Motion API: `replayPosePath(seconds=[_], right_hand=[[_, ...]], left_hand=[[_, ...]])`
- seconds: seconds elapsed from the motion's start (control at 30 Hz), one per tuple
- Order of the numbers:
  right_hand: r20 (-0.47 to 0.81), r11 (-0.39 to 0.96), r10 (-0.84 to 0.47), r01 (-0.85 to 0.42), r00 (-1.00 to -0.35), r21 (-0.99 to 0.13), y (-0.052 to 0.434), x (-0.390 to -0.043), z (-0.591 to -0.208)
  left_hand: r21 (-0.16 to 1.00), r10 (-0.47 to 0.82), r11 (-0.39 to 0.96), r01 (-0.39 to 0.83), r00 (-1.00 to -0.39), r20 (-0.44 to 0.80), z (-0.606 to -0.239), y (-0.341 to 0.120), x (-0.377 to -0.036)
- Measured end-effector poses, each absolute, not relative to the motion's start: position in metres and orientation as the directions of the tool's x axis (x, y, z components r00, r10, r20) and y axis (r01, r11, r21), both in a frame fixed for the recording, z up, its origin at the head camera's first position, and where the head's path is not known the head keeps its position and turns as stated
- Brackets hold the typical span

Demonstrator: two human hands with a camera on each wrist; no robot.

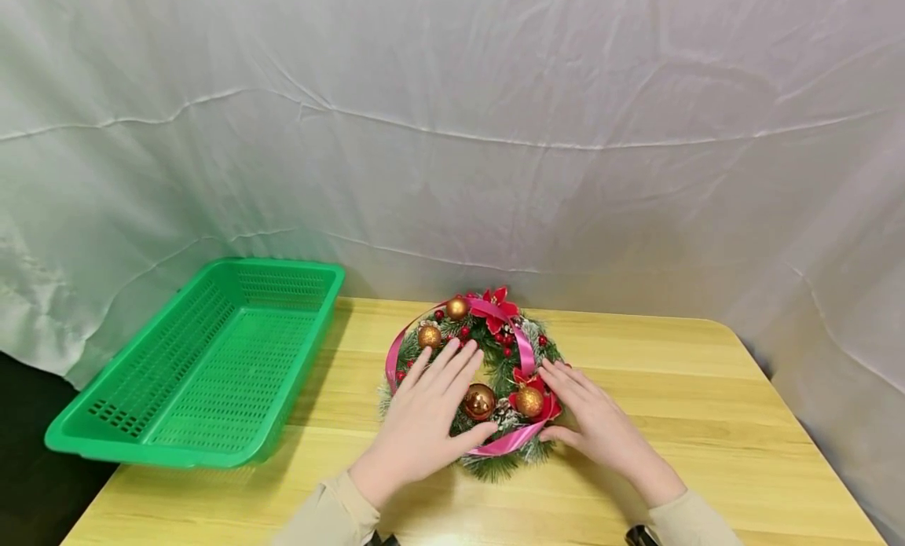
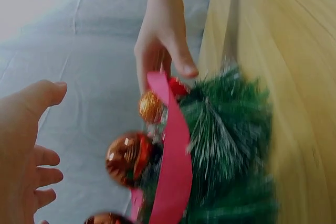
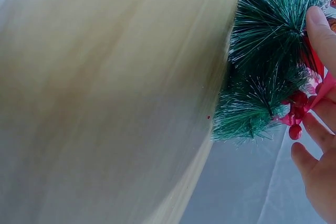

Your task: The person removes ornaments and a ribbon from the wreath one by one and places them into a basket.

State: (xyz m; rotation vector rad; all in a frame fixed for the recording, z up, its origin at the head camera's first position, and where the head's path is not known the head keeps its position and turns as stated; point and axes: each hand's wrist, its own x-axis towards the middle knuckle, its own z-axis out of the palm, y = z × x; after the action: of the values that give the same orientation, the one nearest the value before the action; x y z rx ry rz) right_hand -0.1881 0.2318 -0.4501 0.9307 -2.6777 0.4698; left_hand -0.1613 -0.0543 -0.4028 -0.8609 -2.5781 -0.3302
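A small green wreath [image 1: 488,349] with gold and copper baubles, red berries, a red flower and a pink ribbon [image 1: 526,349] lies on the wooden table [image 1: 707,420]. My left hand [image 1: 427,420] lies flat over its left side, fingers straight, thumb beside a copper bauble [image 1: 479,401]. My right hand [image 1: 597,428] touches its right side with straight fingers, thumb under the ribbon. The left wrist view shows the ribbon [image 2: 173,166], baubles [image 2: 126,156] and my right hand [image 2: 165,35] at the wreath's edge. The right wrist view shows pine needles [image 3: 268,61] and my fingertips [image 3: 320,30].
An empty green plastic basket [image 1: 205,365] sits at the table's left edge, partly overhanging it. A wrinkled white cloth backdrop [image 1: 495,122] hangs behind the table. Bare tabletop lies to the right of the wreath and in front of it.
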Motion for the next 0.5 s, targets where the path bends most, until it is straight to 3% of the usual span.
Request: replayPosePath(seconds=[0.5], right_hand=[[0.405,0.723,-0.566,-0.668,-0.719,-0.176,0.233,-0.19,-0.454]], left_hand=[[-0.025,0.552,0.794,0.607,-0.704,0.447,-0.421,0.009,-0.168]])
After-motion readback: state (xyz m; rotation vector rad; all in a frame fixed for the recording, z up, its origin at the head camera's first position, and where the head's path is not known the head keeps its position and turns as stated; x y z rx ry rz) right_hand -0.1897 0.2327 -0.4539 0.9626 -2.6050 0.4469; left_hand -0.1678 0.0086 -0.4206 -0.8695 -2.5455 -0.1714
